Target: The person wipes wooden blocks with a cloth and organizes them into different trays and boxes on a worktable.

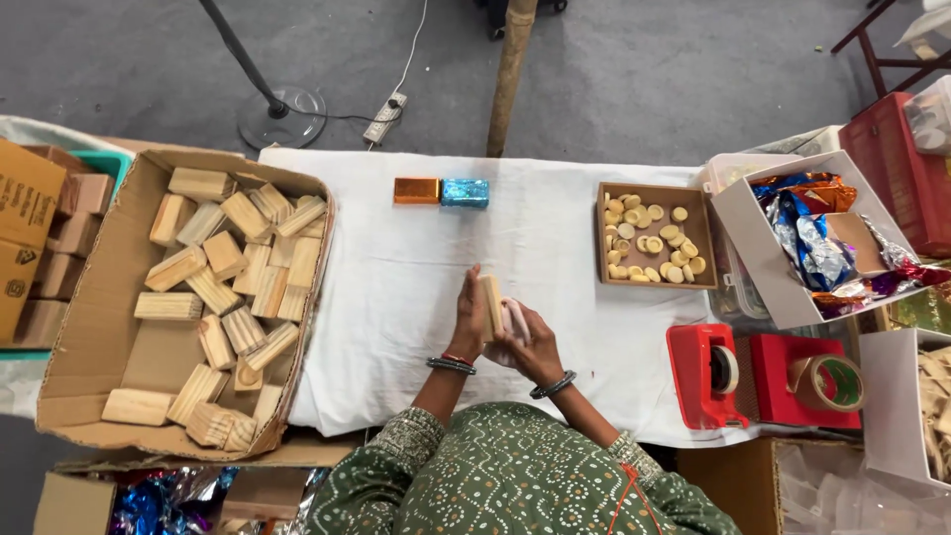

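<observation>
Covering the table, a white cloth (pixel 416 287) over grey floor (pixel 644 69)

The worktop (pixel 396 297) wears a plain white cloth. The block (pixel 491 305) between the hands is pale, bare wood, like the grooved blocks filling the brown carton (pixel 94 327). Two wrapped blocks lie side by side: one shiny orange (pixel 416 190), one shiny blue (pixel 465 192). The brown tray (pixel 606 277) holds cream-yellow discs (pixel 649 243). The white box (pixel 753 238) holds crumpled foil in blue, silver, orange and purple. The tape dispenser (pixel 698 381) is bright red, its tape roll (pixel 827 381) tan. The sleeves are green with small white dots; the bangles dark. The floor (pixel 644 69) is grey.
</observation>
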